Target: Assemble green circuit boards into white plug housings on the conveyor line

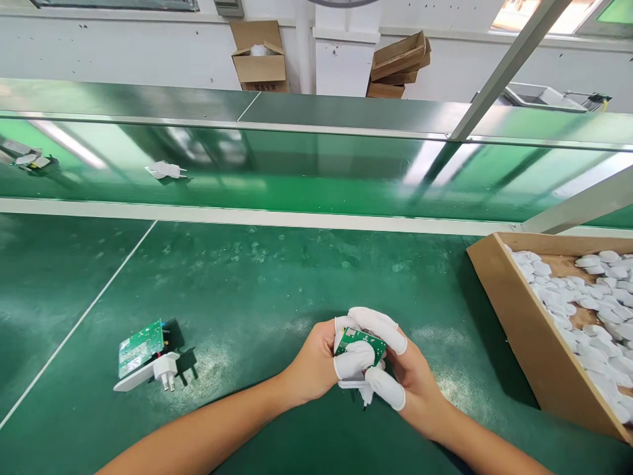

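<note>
Both hands close on one small board-and-plug unit (357, 336), held just above the near part of the green worktop (297, 284), right of centre; left hand (316, 363) pinches it from the left, thumb flat across the green board face; right hand (418, 373) grips from the right, index finger curved along the far edge, thumb low by the white plug (366, 394), which points to the near side; fingertips wear white covers; what the hidden fingers do underneath, cannot tell.

Step in hand looks like close two-handed work where board meets plug part; whether the two are seated together, cannot tell; next move likely calls for a steady left pinch, light right-hand pressure at the edges, no squeezing of components, no bending of the board.

Near left, well apart from the hands: second unit (141, 346), board tilted up, plug facing near; right: cardboard box (519, 343) with many white pieces (603, 363); far left strip: white plug piece (165, 170) lying alone.
</note>
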